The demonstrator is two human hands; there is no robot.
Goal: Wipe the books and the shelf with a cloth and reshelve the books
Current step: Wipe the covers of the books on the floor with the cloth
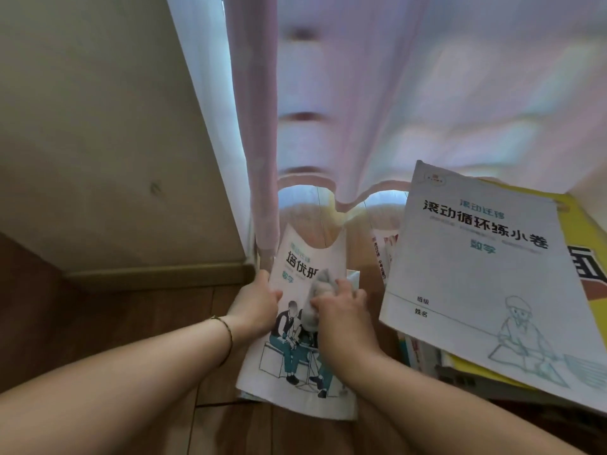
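Note:
A thin white workbook (295, 382) with a drawing of seated figures on its cover is held above the wooden floor. My left hand (256, 307) grips its left edge, thumb on the cover. My right hand (341, 313) holds a bunched grey cloth (315, 297) against the middle of the cover. To the right lies a stack of books; its top one is a white workbook (486, 284) with large black characters and a line drawing. No shelf is in view.
A yellow book (588, 244) and several book edges (417, 356) lie under the top workbook. A pink and white curtain (361, 110) hangs ahead, reaching the floor. A beige wall (98, 142) with a baseboard stands at the left. More books (382, 254) stand behind.

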